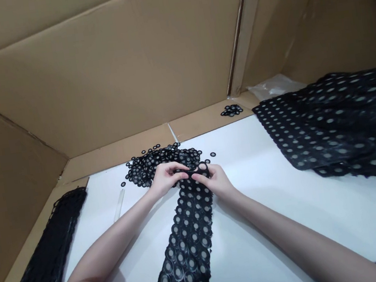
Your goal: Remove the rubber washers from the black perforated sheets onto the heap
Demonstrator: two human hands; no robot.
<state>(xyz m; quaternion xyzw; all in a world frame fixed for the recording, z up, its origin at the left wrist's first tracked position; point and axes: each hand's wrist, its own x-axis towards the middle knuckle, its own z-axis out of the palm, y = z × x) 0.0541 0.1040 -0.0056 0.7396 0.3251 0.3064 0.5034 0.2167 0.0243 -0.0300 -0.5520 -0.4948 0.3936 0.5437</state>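
A black strip [189,239] with rows of round holes runs down the white table toward me. My left hand [168,178] pinches its far end between thumb and fingers. Close beside it, my right hand [214,178] grips the same end at its right corner, where a round hole shows by the fingers. Just behind my hands lies a pile of small black rings [146,165], partly hidden by my left hand.
Large black perforated sheets [343,124] lie at the right. A dark stack of strips [45,249] lies at the left. A clear thin stick [119,205] is left of my left forearm. More rings [231,110] sit on the cardboard ledge [206,119] below cardboard walls.
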